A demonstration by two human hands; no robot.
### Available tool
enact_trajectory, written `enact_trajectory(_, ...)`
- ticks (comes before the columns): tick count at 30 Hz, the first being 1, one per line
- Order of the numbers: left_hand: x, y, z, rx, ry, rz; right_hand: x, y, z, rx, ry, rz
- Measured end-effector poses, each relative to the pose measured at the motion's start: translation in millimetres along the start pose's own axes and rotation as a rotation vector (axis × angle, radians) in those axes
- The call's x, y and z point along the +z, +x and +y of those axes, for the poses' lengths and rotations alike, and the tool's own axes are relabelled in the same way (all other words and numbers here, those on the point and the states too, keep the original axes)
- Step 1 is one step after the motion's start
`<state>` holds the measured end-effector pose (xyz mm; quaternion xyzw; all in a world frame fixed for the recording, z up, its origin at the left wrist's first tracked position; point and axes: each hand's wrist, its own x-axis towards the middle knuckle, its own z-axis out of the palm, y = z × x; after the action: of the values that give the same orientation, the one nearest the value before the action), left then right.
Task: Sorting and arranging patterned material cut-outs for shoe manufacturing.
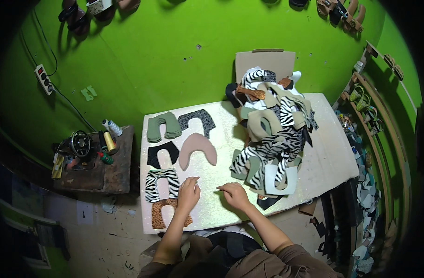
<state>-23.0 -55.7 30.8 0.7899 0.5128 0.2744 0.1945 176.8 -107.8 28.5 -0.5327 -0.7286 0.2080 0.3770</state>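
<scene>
My left hand (188, 193) is over the white table (230, 215), beside a zebra-print stack of U-shaped pieces (174, 189) and a leopard-print stack (163, 221). It holds nothing that I can see, and its fingers reach forward. My right hand (235, 195) has its index finger stretched toward the left, with nothing visible in it. Ahead of the hands lie a pink curved piece (198, 144), black U-shaped pieces (152, 155), a green stack (155, 129) and dark speckled grey pieces (203, 121). To the right rises a mixed heap of cut fabric pieces (279, 134).
A cardboard box flap (265, 61) stands behind the heap. On the left, a wooden stand (117, 171) carries a sewing machine (79, 146) and thread spools (110, 141). A rack with sandals (362, 99) lines the right side. Scraps (318, 228) lie on the floor.
</scene>
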Motion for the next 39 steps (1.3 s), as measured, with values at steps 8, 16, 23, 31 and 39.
enact_trajectory(8,107,30,94,-0.122,-0.328,-0.072,-78,-10,44,-0.014,0.068,-0.020)
enact_trajectory(16,126,51,135,-0.372,-0.202,-0.011,-179,-10,112,-0.105,-0.227,0.102)
enact_trajectory(23,173,38,162,-0.390,-0.341,-0.159,-189,-28,135,-0.097,-0.162,0.058)
enact_trajectory(31,174,30,198,-0.290,-0.464,-0.104,-204,-27,135,-0.145,-0.158,0.099)
enact_trajectory(39,143,55,205,-0.325,-0.456,-0.114,-223,0,133,-0.168,-0.401,0.266)
